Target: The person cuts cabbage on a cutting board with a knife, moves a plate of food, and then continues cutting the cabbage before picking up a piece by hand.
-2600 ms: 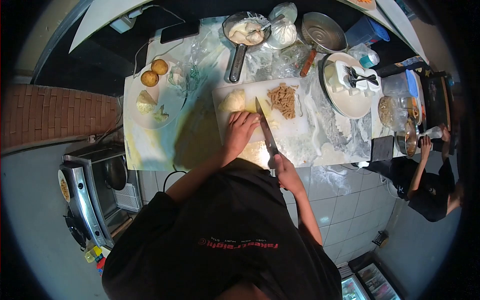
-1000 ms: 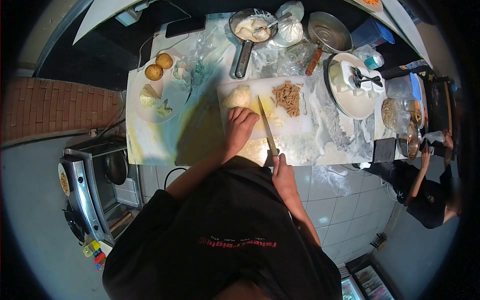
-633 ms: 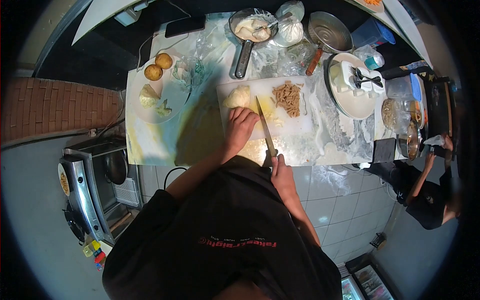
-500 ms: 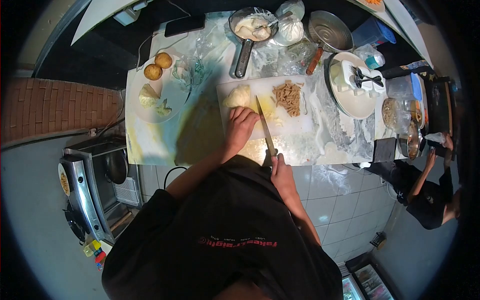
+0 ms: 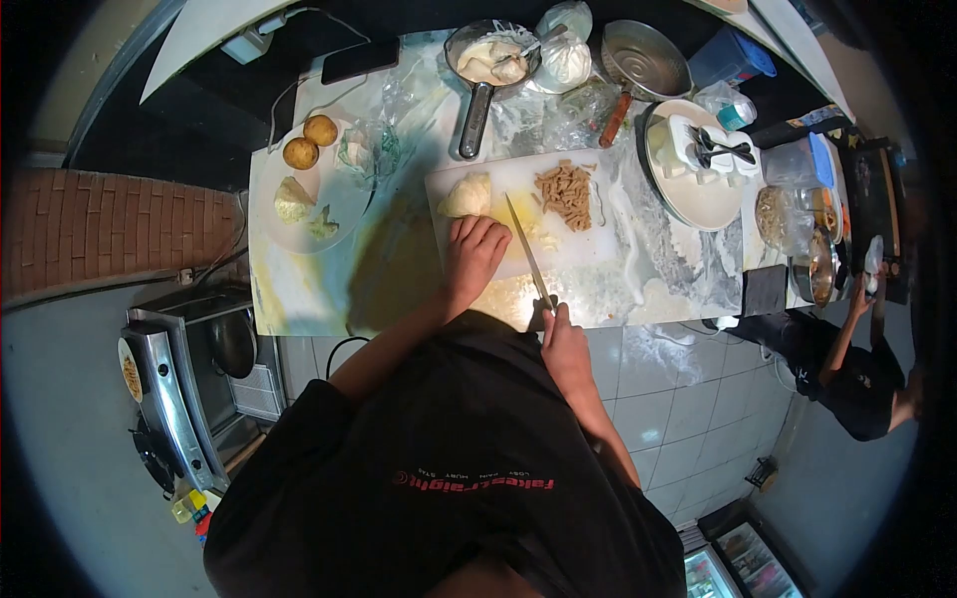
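Pale-ylw cabbage, brn strips, wht board (blk shirt, red print).

- Loose black shirt
- Red lettering on it, tiny pale words alongside
- Roomy left sleeve, elbow-length
- Left hand and right hand both bare

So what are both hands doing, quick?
Left hand: curled over the cutting board; whether it grips anything can't be told.
Right hand: closed, holding the knife.
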The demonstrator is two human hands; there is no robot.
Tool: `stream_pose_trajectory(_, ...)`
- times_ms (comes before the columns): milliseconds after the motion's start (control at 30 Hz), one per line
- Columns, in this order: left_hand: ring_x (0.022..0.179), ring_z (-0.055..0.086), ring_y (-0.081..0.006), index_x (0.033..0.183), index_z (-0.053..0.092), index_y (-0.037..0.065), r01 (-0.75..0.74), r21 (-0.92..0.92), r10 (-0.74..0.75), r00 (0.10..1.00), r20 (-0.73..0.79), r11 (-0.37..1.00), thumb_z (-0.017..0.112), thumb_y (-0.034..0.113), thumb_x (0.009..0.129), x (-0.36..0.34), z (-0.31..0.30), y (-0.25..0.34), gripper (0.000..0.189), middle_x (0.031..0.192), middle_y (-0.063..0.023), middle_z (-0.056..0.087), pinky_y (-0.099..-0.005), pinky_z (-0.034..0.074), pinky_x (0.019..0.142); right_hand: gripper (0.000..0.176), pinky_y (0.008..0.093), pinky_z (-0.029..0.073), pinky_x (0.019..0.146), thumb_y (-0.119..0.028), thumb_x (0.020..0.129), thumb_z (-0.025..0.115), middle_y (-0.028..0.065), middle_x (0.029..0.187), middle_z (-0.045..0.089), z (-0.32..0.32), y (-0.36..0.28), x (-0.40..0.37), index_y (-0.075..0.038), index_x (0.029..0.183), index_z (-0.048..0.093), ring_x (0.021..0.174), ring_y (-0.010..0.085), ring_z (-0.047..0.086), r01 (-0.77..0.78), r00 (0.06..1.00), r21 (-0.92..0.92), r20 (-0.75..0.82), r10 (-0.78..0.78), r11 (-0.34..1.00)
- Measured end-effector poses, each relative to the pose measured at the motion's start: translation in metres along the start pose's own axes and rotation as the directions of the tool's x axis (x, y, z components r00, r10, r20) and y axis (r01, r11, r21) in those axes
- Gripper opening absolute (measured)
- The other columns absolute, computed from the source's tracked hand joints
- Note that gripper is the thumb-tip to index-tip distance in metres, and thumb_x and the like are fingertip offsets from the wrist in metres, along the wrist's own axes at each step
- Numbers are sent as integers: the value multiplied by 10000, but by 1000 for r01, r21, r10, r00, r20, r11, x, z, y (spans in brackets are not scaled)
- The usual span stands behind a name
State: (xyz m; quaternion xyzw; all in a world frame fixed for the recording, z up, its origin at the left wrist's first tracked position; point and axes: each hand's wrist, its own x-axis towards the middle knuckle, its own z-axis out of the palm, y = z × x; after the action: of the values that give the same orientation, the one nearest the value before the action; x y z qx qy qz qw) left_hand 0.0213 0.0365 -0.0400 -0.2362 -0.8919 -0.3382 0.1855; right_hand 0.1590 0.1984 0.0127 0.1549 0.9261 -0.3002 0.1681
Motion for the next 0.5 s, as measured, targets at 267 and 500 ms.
stream_pose_trajectory(267,925,577,-245,936,629,88,-19,-61,22,998,53,998,661,73,832,5,-2,4,110,903,-41,608,-369,415,863,408,557,454,633,-306,1051,432,334,740,603,-34,10,-21,80,1082,560,757,537,588,52,998,257,-37,-43,965)
stream_pose_trajectory(500,1000,565,-255,995,613,72,23,-92,-11,992,124,995,662,83,850,4,-28,5,153,1007,-75,594,-379,418,907,438,544,432,651,-312,1054,427,332,732,590,-51,42,-31,98,1110,570,756,525,584,-72,997,261,9,72,963)
